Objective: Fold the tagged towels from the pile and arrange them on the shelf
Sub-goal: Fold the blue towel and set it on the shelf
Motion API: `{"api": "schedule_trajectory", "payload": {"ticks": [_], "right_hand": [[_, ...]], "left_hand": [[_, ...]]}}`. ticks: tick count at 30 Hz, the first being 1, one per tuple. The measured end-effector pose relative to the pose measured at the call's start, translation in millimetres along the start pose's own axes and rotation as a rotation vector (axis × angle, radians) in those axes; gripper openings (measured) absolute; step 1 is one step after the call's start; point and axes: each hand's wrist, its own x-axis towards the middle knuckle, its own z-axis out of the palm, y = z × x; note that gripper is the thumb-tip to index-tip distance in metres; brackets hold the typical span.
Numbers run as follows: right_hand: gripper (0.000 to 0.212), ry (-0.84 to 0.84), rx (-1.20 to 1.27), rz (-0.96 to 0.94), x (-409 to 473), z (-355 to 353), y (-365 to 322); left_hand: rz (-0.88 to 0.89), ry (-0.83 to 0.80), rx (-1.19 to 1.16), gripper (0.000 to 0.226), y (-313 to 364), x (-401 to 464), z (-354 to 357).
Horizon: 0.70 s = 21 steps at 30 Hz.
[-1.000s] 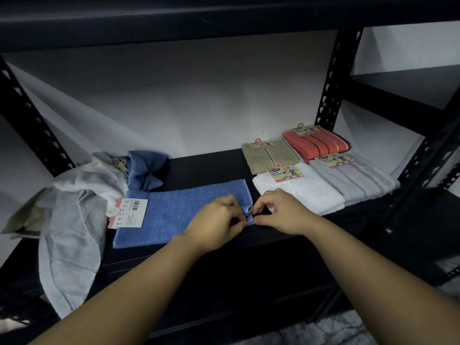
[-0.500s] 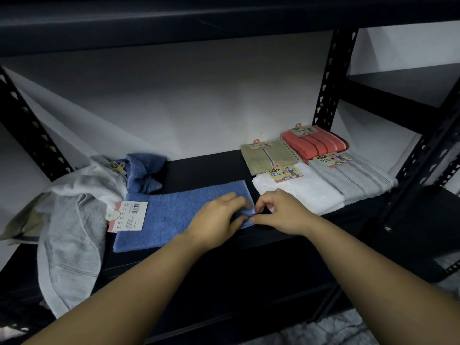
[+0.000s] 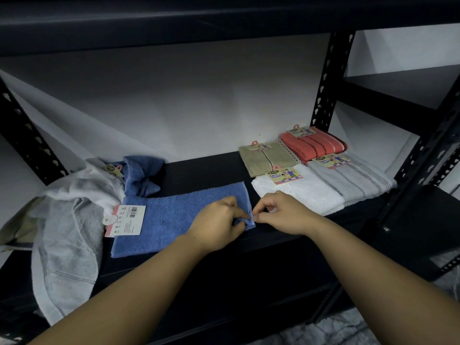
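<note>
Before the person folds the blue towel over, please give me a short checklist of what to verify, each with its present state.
1. Blue towel lies flat on the shelf: ok.
2. Left hand grips the towel's right end: ok.
3. Right hand pinches the same corner: cannot tell, the fingertips are too small to see clearly.
4. Tag lies at the towel's left end, away from both hands: ok.
5. Pile stays off the towel: not ok, it overlaps the left end.
6. Folded towels sit apart from the blue towel: ok.
</note>
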Motion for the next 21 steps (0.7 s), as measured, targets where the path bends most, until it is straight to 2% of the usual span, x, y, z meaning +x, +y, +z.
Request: {"api": "schedule_trajectory", "payload": {"ticks": [1,5,10,21], "right_hand": [[0.004,0.003,-0.011,-0.01,-0.4,1.1,-0.1],[0.028,0.023,-0.053,-0.014,0.3,3.8,3.4],[0.018,0.049,-0.1,0.031,3.1,7.5,-0.6],[0.023,0.017,0.034,0.168,10.8,7.8,-6.7]], "left_hand": [[0.0,-0.002,-0.011,0.029,0.0,0.2,0.2],[0.002,0.012,-0.062,0.029,-6.2,-3.9,0.0],[0.023,0.081,-0.008,0.016,-16.6,-20.1,-3.5],[-0.052,0.159,0.164,0.017,-64.8,-87.9,-39.2]]}}
